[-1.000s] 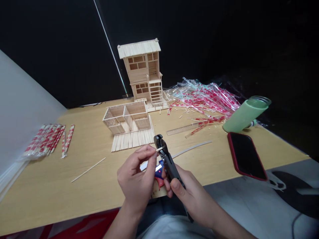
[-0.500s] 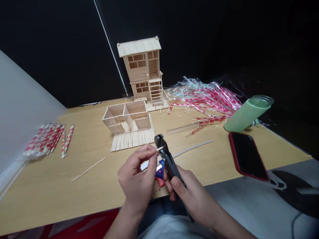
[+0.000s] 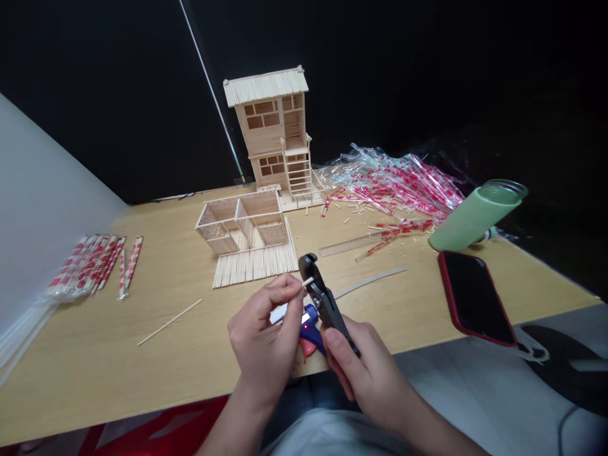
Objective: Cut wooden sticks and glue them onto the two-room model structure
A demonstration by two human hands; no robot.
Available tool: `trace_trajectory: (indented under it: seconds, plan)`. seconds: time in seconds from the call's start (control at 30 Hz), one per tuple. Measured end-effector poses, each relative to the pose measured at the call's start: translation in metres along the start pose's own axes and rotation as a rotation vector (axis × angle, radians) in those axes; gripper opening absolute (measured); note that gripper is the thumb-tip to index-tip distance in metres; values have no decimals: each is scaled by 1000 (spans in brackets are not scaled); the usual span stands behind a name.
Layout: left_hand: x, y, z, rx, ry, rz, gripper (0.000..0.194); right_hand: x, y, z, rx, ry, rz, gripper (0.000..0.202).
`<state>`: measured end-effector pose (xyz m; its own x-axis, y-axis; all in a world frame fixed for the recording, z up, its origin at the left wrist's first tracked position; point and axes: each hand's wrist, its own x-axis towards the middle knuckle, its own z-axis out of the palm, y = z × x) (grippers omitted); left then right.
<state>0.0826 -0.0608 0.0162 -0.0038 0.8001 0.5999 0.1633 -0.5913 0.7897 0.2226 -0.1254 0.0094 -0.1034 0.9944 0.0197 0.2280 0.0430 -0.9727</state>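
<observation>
Between thumb and fingertips, my left hand [image 3: 268, 326] pinches a short wooden stick [image 3: 308, 282]. Its free end lies at the jaws of a black cutting tool [image 3: 327, 307], whose handles my right hand [image 3: 358, 358] grips. Beneath the hands a blue glue gun [image 3: 310, 320] with a red trigger lies on the table, partly hidden. Just beyond is a roofless wooden room model [image 3: 244, 221] with a slatted floor in front. Behind it stands a two-storey stick house [image 3: 273, 133] with a small ladder.
Red-patterned wrapped chopsticks [image 3: 88, 266] lie at the left, near a loose stick [image 3: 170, 322]. On the right are crumpled wrappers [image 3: 403, 183], a clear ruler [image 3: 351, 244], a green bottle [image 3: 475, 215] and a red-cased phone [image 3: 476, 297] at the table's edge.
The tool's handles have moved closer together in my right hand, and its fingers have curled in. Both hands have shifted slightly to the right in view.
</observation>
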Motion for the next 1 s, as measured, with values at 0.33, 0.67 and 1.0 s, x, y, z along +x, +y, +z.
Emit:
trace_trajectory:
  seconds: [0.33, 0.67, 1.0]
  plan:
    - [19, 15, -5, -133, -136, -429, 8, 2, -3, -14, -68, -33, -17, 36]
    - [21, 18, -13, 258, -298, -108, 12, 0, -7, -20, -129, -52, -15, 33]
    - [25, 23, -19, 328, -376, -92, 12, 0, -6, -25, -93, -123, -72, 32]
